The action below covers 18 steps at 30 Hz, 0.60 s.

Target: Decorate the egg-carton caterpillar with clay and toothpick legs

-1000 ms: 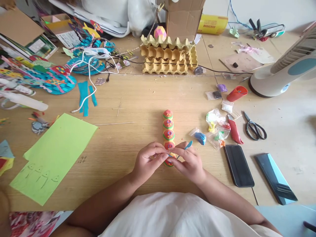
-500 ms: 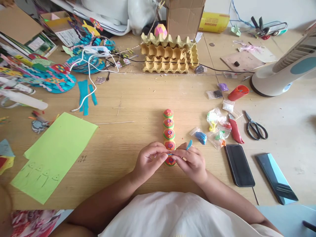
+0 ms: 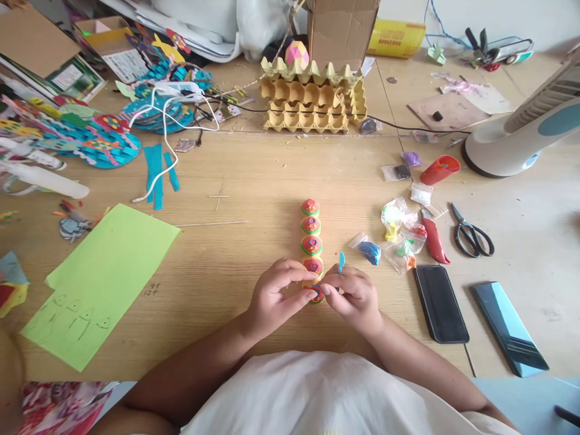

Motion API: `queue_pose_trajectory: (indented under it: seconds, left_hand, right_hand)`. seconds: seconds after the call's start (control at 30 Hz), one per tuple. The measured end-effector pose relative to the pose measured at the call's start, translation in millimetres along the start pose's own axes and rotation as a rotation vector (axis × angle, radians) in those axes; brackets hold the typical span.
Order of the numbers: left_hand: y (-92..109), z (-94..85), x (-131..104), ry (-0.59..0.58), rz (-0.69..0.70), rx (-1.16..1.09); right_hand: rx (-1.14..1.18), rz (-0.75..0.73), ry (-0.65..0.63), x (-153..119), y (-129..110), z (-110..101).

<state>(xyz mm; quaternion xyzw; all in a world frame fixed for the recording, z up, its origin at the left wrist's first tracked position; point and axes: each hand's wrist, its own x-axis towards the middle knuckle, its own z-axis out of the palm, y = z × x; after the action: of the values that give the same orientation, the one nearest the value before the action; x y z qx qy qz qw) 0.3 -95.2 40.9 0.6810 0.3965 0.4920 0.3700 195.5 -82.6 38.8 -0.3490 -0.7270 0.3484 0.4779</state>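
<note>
A row of several round red clay pieces with green and yellow edges (image 3: pixel 311 245) runs up the table toward the egg cartons. Over its near end, my right hand (image 3: pixel 353 296) pinches a tiny strip of blue clay (image 3: pixel 316 286) and also keeps a light blue plastic tool (image 3: pixel 341 261) sticking up between its fingers. Facing it from the left, my left hand (image 3: pixel 280 292) has its thumb and index finger parted around the nearest pieces, with nothing visible between them. The nearest red piece (image 3: pixel 318 295) is partly covered by the fingertips.
Bags of coloured clay (image 3: pixel 401 232), a red cutter (image 3: pixel 435 240), black scissors (image 3: pixel 471 237) and two phones (image 3: pixel 441 304) lie on the right. Green paper (image 3: pixel 109 272) is at the left. Egg cartons (image 3: pixel 312 115) and a white fan (image 3: pixel 502 145) stand farther back.
My left thumb and index finger have parted and come away from the blue strip. The light blue tool in my right hand has tipped more upright.
</note>
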Motion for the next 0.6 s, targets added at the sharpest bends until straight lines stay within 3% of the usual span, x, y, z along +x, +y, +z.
queue_pose_trajectory:
  seconds: [0.17,0.47,0.6]
  left_hand:
    - [2.2,0.1,3.0,-0.004,0.067,0.039]
    - [2.7,-1.7,2.6,0.060,0.059,0.075]
    - [2.8,-3.0,1.6,0.081,0.034,0.105]
  right_hand:
    - [-0.012,0.020,-0.036,0.1,-1.2,0.3]
    - [0.058,0.122,-0.071,-1.7,-1.1,-6.6]
    - [-0.010,0.048,-0.084,-2.6,3.5,-2.2]
